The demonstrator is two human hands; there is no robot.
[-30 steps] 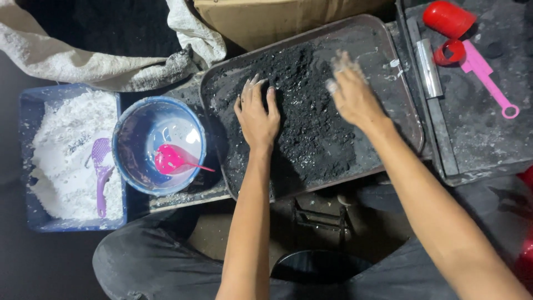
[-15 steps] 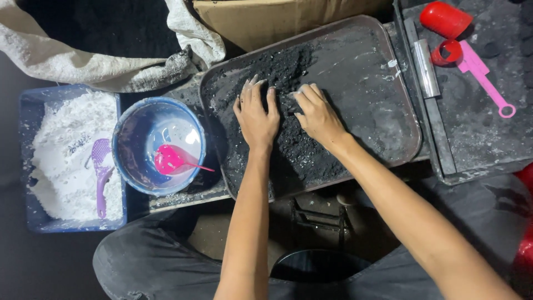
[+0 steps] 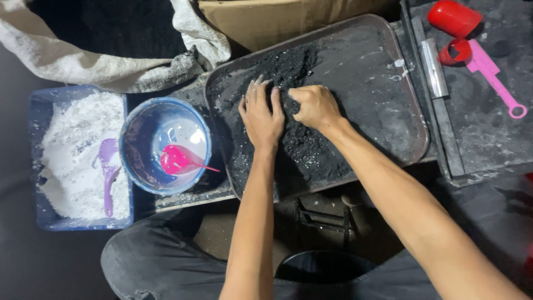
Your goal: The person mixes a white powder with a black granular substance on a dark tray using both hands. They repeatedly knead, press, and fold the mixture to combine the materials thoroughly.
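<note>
I see my left hand [image 3: 261,114] flat, fingers spread, on the black powder heap [image 3: 302,147] in the dark metal tray [image 3: 388,119]; my right hand [image 3: 315,105], just beside it, clenches powder.

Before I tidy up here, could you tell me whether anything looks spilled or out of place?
Yes: white powder smears dot the dark tray near its right rim, away from the blue tub of white powder. Both hands, left and right, press into black powder.

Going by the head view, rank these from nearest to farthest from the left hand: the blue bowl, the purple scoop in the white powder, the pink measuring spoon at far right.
From the left hand:
1. Blue bowl, just to its left, beside the tray.
2. Purple scoop, further left, lying in the box of white powder.
3. Pink measuring spoon, far right, past the right hand.
</note>
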